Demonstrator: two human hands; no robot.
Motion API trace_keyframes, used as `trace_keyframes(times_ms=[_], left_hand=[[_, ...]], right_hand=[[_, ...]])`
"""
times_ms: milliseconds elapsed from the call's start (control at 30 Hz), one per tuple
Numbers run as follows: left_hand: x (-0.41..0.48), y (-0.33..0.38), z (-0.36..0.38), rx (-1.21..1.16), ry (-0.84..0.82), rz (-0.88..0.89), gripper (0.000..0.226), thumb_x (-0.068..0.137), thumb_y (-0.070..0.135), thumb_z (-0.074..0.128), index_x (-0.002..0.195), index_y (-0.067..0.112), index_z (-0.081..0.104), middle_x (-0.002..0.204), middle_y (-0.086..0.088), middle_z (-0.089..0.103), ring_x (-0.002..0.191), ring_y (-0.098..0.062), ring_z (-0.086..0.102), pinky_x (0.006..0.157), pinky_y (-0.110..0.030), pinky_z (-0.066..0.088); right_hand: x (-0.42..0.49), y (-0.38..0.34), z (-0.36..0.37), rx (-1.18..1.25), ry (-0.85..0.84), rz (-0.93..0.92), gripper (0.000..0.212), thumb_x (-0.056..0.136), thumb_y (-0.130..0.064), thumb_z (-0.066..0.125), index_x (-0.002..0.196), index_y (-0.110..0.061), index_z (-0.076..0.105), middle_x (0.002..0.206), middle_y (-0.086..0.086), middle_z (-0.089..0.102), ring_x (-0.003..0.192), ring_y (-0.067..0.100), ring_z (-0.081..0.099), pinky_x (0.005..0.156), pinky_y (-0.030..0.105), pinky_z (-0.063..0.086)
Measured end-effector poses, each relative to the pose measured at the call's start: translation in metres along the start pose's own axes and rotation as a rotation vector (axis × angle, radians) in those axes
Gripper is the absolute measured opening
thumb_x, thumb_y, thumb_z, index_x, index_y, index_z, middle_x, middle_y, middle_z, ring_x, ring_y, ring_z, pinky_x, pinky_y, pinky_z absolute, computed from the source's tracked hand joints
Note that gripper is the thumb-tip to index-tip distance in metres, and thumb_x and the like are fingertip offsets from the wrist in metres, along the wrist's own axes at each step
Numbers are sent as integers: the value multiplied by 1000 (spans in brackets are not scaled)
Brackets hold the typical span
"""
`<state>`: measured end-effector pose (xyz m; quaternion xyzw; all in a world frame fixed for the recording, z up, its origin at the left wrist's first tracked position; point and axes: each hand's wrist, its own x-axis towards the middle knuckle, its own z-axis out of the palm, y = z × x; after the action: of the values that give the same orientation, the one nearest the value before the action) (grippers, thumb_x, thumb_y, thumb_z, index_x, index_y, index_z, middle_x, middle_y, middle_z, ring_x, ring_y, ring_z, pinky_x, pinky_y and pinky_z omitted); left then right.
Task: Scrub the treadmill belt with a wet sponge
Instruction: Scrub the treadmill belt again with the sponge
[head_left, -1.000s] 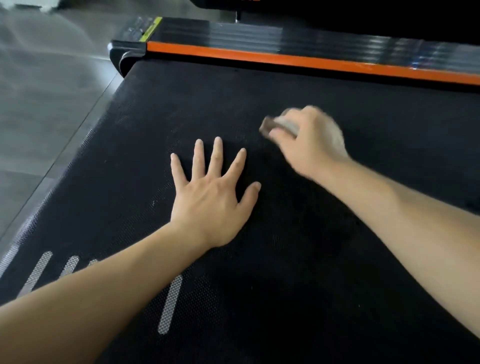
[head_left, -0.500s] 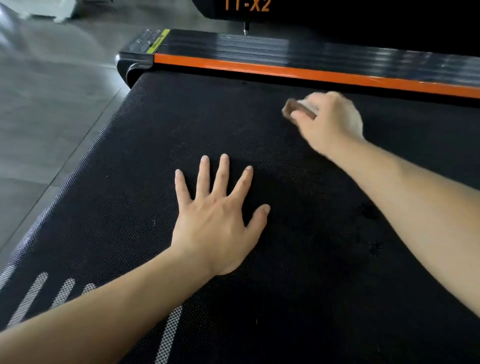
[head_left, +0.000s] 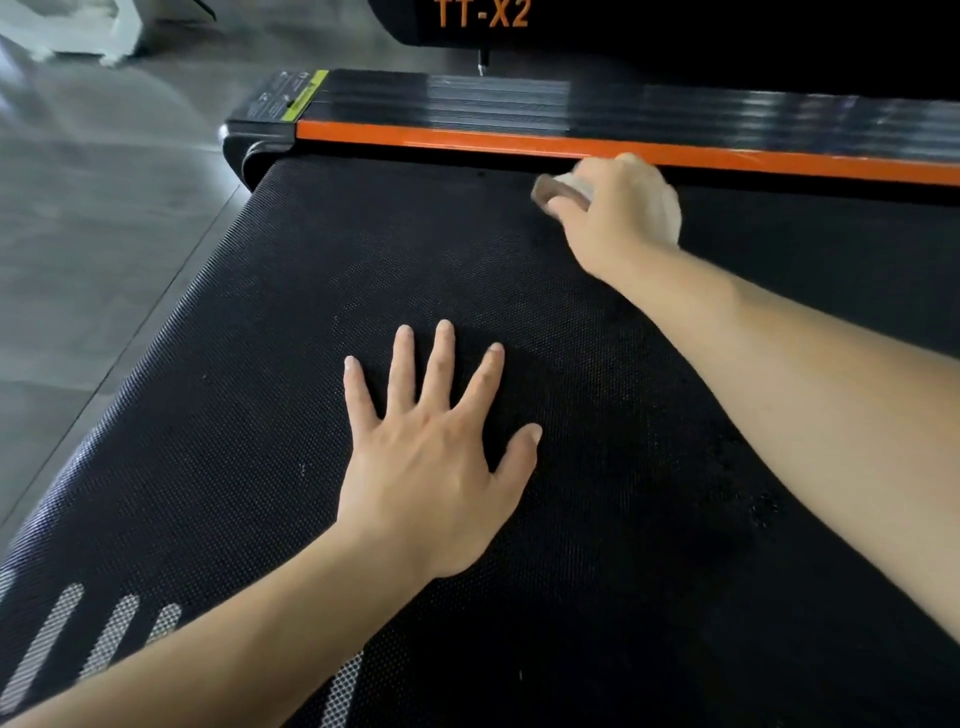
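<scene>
The black textured treadmill belt (head_left: 291, 364) fills most of the view. My right hand (head_left: 618, 213) grips a small sponge (head_left: 558, 191) with a brown scouring face, pressed on the belt at its far side, just below the orange side rail (head_left: 467, 139). Most of the sponge is hidden under my fingers. My left hand (head_left: 431, 457) lies flat on the middle of the belt, fingers spread straight. A darker damp patch shows on the belt between the two hands.
Beyond the orange rail runs a glossy black ribbed step strip (head_left: 519, 101), and behind it a black housing marked TT-X2 (head_left: 483, 13). Grey tiled floor (head_left: 93, 218) lies left of the treadmill. White dashed marks (head_left: 109, 639) sit on the belt near my left forearm.
My right hand has pushed the sponge away from me across the belt, up to the orange rail. My left hand has stayed flat in place.
</scene>
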<state>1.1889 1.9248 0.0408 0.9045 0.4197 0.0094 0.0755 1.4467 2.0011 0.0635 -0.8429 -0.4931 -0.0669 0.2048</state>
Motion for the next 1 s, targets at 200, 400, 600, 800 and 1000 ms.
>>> trace_keyframes(times_ms=[200, 400, 600, 800, 1000], left_hand=[[1, 1, -1, 3, 0, 7, 78, 93, 77, 4, 161, 40, -2, 172, -2, -12, 155, -29, -22, 122, -62, -11], [1, 1, -1, -18, 13, 0, 77, 94, 76, 10, 162, 40, 4, 172, -2, -6, 156, -29, -19, 122, -63, -10], [1, 0, -1, -20, 7, 4, 77, 94, 76, 9, 161, 40, 3, 172, -2, -7, 156, -29, -20, 122, -62, -10], [3, 0, 0, -19, 1, 3, 78, 92, 77, 7, 161, 41, 0, 172, 0, -10, 156, -28, -21, 122, -62, -11], [2, -1, -1, -11, 1, -1, 79, 92, 78, 6, 161, 41, 3, 172, -2, -6, 157, -29, -18, 122, -63, -9]], right_hand=[[17, 43, -22, -78, 2, 242, 28, 96, -46, 57, 105, -22, 69, 106, 8, 69, 98, 33, 64, 82, 42, 53], [-32, 35, -25, 89, -111, -35, 25, 95, -48, 61, 107, -27, 70, 98, 1, 63, 86, 24, 58, 71, 34, 45], [-12, 44, -24, -22, 31, 209, 27, 98, -45, 56, 106, -22, 68, 99, 6, 67, 89, 29, 61, 71, 35, 43], [-26, 62, -39, 44, -62, 137, 20, 96, -45, 58, 97, -26, 65, 92, 1, 62, 87, 27, 60, 69, 35, 43], [-71, 45, -34, 142, -97, -24, 24, 94, -48, 62, 96, -25, 68, 93, 0, 58, 82, 22, 55, 68, 35, 45]])
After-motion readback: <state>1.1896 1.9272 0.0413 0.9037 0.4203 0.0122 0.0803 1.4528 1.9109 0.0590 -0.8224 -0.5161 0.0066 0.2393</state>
